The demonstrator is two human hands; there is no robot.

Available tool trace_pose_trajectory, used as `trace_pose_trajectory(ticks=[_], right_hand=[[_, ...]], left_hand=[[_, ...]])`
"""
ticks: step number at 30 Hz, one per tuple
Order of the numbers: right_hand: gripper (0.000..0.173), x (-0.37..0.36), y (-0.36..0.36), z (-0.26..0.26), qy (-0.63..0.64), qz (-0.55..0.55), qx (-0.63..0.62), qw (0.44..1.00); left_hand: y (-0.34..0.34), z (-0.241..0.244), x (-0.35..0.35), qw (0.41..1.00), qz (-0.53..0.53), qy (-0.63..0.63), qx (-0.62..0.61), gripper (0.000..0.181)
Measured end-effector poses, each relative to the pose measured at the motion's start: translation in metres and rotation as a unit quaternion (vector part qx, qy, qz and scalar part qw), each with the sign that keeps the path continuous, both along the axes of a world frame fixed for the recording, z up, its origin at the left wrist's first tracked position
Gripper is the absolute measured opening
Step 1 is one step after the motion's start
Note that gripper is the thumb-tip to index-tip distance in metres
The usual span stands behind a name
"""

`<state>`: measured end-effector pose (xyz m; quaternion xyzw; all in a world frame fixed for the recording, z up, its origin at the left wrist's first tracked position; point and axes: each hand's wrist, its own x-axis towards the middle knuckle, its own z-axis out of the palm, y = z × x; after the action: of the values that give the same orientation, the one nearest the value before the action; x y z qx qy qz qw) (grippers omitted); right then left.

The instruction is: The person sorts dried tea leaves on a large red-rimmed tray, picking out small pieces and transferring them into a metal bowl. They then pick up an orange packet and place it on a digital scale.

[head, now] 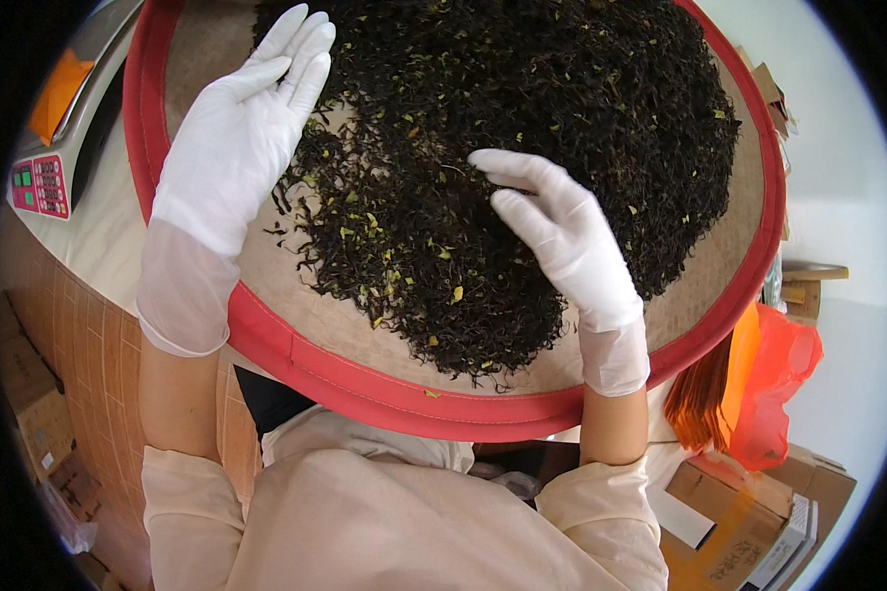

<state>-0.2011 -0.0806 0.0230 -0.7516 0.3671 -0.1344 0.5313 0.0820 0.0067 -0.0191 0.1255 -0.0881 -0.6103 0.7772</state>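
Observation:
A broad round tray with a red fabric rim [414, 417] and a pale woven base stands before me. Dark, twisted dried leaves [636, 96], apparently loose tea, cover much of it, with yellow-green bits [457, 293] scattered among them. My left hand [229, 148], in a white glove, hovers at the left of the heap. Its fingers are extended, the thumb lies across towards them, and nothing shows in the palm. My right hand [562, 229], gloved likewise, is over the leaves right of centre, thumb and fingers apart, with nothing visible between them.
A digital scale [41, 185] with an orange packet [59, 96] on its pan is at the left. To the right are folded orange bags [717, 391], a red plastic bag [772, 384] and cardboard boxes [732, 502]. More cartons [44, 428] rest on the tiled floor.

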Motion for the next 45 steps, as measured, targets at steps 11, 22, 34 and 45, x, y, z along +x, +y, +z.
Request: trace_pose_trajectory(ticks=[11,22,34,45], right_hand=[[0.029,-0.003,0.003,-0.007,-0.014,0.178,-0.269,0.946],[0.021,-0.008,0.0,-0.007,0.025,0.065,-0.357,0.932],[0.031,-0.018,-0.008,-0.017,0.059,0.038,-0.398,0.915],[0.037,0.007,0.004,-0.033,-0.038,0.101,-0.119,0.987]], left_hand=[[-0.001,0.0,0.002,1.0,-0.001,0.004,-0.003,0.05],[0.0,-0.002,0.004,1.0,-0.018,0.013,-0.015,0.05],[-0.001,-0.004,0.008,0.999,-0.03,0.016,-0.019,0.052],[-0.007,-0.016,0.016,0.988,-0.099,0.016,-0.115,0.051]])
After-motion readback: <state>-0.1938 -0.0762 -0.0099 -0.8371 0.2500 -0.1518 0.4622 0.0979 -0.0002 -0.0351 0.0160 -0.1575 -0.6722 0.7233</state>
